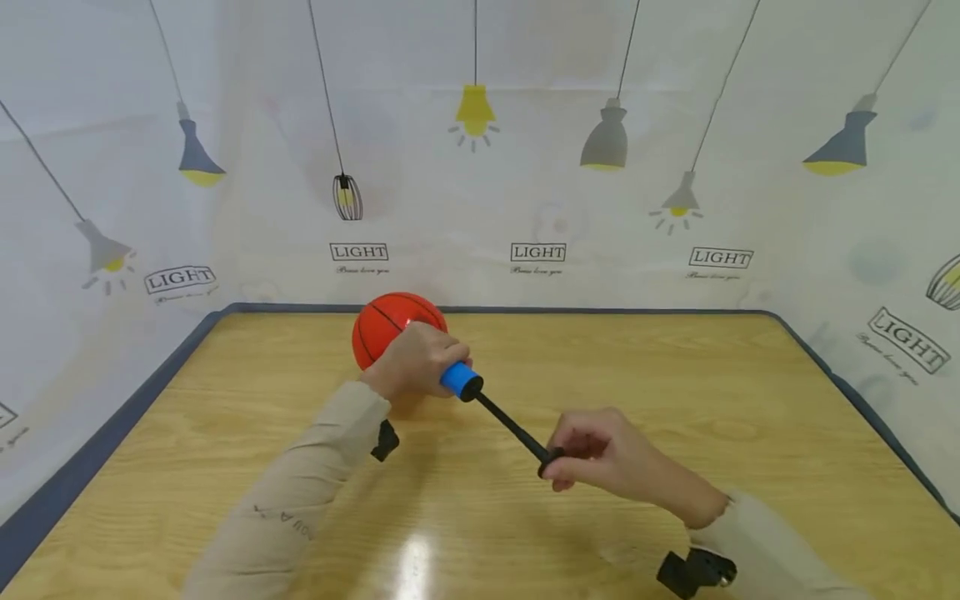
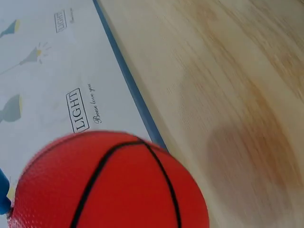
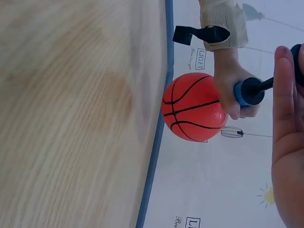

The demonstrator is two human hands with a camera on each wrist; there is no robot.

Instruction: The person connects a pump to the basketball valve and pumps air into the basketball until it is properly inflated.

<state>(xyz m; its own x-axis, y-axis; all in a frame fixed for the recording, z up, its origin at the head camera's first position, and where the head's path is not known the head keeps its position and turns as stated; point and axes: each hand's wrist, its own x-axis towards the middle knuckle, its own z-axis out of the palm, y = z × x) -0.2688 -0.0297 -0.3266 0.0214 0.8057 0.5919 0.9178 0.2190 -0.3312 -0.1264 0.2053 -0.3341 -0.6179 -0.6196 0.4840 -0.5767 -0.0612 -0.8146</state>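
My left hand grips the blue barrel of a small hand pump, most of it hidden in the fist. From the barrel a thin black rod runs toward my right hand. The right thumb and fingers pinch the black handle at the rod's end. Beyond the left hand is a red ball with black basketball lines. In the left wrist view, the pump's blue end meets the side of the ball. The right wrist view shows the ball beside the left fist, held off the table.
Below the hands lies a light wood tabletop with a dark blue edge. White walls printed with hanging lamps and "LIGHT" signs enclose it at the back and both sides. A black wrist camera sits by the right sleeve.
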